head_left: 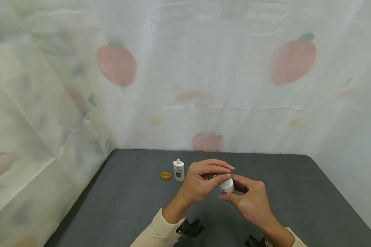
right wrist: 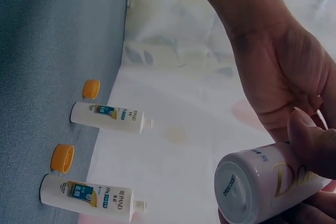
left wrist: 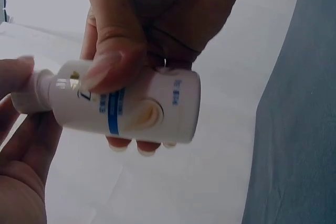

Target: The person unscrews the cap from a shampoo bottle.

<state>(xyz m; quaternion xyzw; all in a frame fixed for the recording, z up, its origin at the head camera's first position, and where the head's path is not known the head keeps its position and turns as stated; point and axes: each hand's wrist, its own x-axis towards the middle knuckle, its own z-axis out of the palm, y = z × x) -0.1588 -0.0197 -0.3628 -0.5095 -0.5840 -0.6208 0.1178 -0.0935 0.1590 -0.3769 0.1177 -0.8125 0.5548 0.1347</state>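
Observation:
In the head view my right hand (head_left: 253,202) grips a small white bottle (head_left: 227,188) above the table. Gold lettering and a blue band mark its side, and in the right wrist view its round base (right wrist: 235,192) faces the camera. My left hand (head_left: 201,180) reaches over from the left and pinches the white cap (left wrist: 31,90) at the bottle's other end, as the left wrist view shows. Part of the bottle is hidden behind the fingers of both hands.
Two white bottles stand uncapped on the dark table (head_left: 126,206): one (right wrist: 107,116) and another (right wrist: 94,198), the second mostly behind my left hand in the head view. Beside them lie two orange caps (right wrist: 91,89). A fruit-print curtain (head_left: 204,68) hangs behind.

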